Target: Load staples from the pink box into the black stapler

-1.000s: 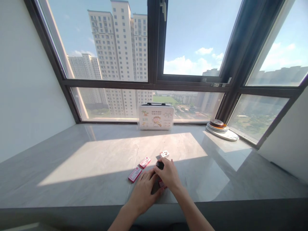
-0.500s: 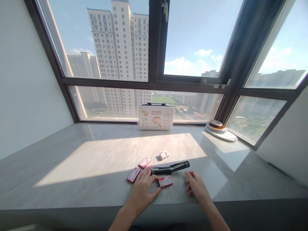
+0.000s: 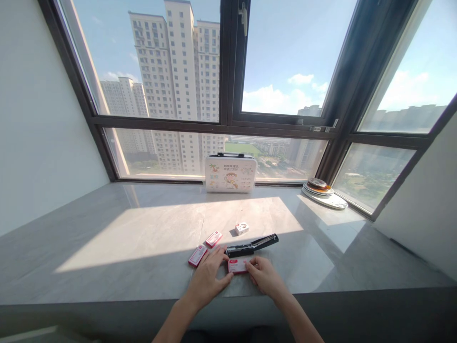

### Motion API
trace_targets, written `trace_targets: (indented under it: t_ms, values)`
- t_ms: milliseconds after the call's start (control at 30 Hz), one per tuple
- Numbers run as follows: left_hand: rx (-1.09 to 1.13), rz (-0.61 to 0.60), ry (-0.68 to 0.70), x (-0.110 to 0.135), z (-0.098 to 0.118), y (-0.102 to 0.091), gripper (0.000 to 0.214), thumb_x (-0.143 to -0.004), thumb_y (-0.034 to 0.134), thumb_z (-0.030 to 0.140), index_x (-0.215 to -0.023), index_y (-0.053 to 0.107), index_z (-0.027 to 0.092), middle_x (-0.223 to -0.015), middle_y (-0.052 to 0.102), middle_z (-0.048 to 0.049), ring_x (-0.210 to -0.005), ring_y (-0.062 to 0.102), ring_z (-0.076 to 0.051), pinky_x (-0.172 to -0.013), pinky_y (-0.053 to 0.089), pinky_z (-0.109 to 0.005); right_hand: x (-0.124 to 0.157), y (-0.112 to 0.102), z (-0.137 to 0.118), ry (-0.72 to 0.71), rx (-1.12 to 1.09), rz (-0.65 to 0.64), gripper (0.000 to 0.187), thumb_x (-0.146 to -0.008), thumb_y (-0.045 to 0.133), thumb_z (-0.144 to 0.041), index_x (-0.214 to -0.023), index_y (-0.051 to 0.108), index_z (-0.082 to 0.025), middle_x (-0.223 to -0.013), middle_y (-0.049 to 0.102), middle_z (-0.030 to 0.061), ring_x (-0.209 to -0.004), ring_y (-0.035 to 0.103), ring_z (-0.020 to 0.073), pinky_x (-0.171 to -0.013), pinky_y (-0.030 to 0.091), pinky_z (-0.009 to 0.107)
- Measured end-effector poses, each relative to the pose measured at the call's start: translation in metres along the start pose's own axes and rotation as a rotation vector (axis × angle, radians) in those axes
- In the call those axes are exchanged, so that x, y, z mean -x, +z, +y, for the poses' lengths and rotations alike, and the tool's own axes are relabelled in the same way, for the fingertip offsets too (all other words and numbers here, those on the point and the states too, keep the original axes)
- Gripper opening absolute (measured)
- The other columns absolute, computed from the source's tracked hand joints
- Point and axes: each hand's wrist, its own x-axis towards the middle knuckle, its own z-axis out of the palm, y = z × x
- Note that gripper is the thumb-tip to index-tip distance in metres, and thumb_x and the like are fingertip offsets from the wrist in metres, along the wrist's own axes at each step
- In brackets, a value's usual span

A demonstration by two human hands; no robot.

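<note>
A black stapler (image 3: 241, 250) lies opened out on the stone sill, its top arm swung to the right. Just in front of it is a small red-and-white staple box (image 3: 236, 266). My right hand (image 3: 266, 276) pinches the right end of this box between thumb and fingers. Spread fingers of my left hand (image 3: 209, 276) rest by the stapler's left end, with the thumb and index finger near the box's left edge. Two more red-and-white boxes, one (image 3: 197, 256) beside my left fingers and one (image 3: 213, 238) behind it, lie flat. Behind the stapler sits a small white box (image 3: 242, 228).
A white carry case (image 3: 231, 175) with cartoon prints stands against the window. Stacked plates or lids (image 3: 323, 193) occupy the right corner. The front edge of the sill (image 3: 124, 301) runs just below my hands, and a wall (image 3: 43, 119) rises at the left.
My right hand has moved left from beside the stapler and taken hold of the staple box's right end. The box has turned slightly and shifted left. My left hand has barely moved.
</note>
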Motion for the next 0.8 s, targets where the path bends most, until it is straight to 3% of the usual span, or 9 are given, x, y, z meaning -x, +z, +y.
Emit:
trace_targets:
  t_ms: [133, 267, 400, 533, 633, 800]
  values:
    - [0.067, -0.033, -0.025, -0.001, 0.001, -0.005, 0.029, -0.082, 0.072, 0.035, -0.109, 0.066, 0.03, -0.151, 0.052, -0.0015, -0.146, 0.039, -0.028, -0.123, 0.03, -0.049, 0.001, -0.006, 0.001, 0.04, 0.015, -0.019, 0.023, -0.099, 0.04, -0.039, -0.086, 0.049, -0.022, -0.05, 0.045, -0.0086, -0.032, 0.03, 0.0078, -0.038, 0.022, 0.023]
    - [0.066, -0.017, -0.034, 0.001, 0.001, -0.008, 0.024, -0.084, 0.071, 0.036, -0.106, 0.066, 0.03, -0.151, 0.053, -0.0009, -0.144, 0.042, -0.027, -0.122, 0.033, -0.046, 0.002, -0.03, 0.006, 0.055, 0.102, 0.035, 0.023, -0.1, 0.037, -0.038, -0.086, 0.048, -0.023, -0.052, 0.05, -0.0068, -0.033, 0.035, 0.0104, -0.039, 0.022, 0.025]
    - [0.014, 0.001, -0.024, 0.003, 0.001, -0.005, 0.028, -0.085, 0.069, 0.036, -0.112, 0.065, 0.031, -0.153, 0.05, -0.0003, -0.146, 0.039, -0.027, -0.124, 0.03, -0.048, 0.004, -0.039, -0.007, -0.19, 0.381, 0.24, 0.023, -0.097, 0.048, -0.043, -0.097, 0.057, -0.022, -0.062, 0.061, -0.0015, -0.057, 0.058, 0.0172, -0.053, 0.033, 0.026]
    - [-0.003, -0.001, -0.01, 0.003, 0.0, -0.003, 0.028, -0.085, 0.069, 0.036, -0.113, 0.066, 0.031, -0.154, 0.048, -0.001, -0.146, 0.038, -0.028, -0.124, 0.029, -0.05, 0.0, -0.016, -0.032, -0.337, 0.431, 0.154, 0.031, -0.098, 0.047, -0.043, -0.116, 0.063, -0.023, -0.067, 0.067, 0.0004, -0.067, 0.062, 0.0191, -0.059, 0.034, 0.027]
    - [0.001, -0.01, -0.016, 0.002, -0.002, -0.003, 0.03, -0.085, 0.069, 0.036, -0.114, 0.066, 0.03, -0.154, 0.048, -0.0025, -0.146, 0.039, -0.027, -0.123, 0.03, -0.049, -0.008, 0.008, -0.039, -0.33, 0.308, 0.11, 0.032, -0.097, 0.049, -0.043, -0.111, 0.066, -0.02, -0.07, 0.069, 0.0025, -0.063, 0.061, 0.0182, -0.057, 0.036, 0.026]
    - [0.004, -0.006, -0.026, 0.0, -0.006, -0.001, 0.035, -0.083, 0.071, 0.035, -0.117, 0.066, 0.03, -0.154, 0.048, -0.0043, -0.145, 0.04, -0.026, -0.125, 0.027, -0.047, -0.022, 0.033, -0.038, -0.306, 0.125, 0.191, 0.028, -0.092, 0.055, -0.044, -0.099, 0.066, -0.019, -0.064, 0.066, 0.0007, -0.057, 0.058, 0.0175, -0.055, 0.037, 0.025]
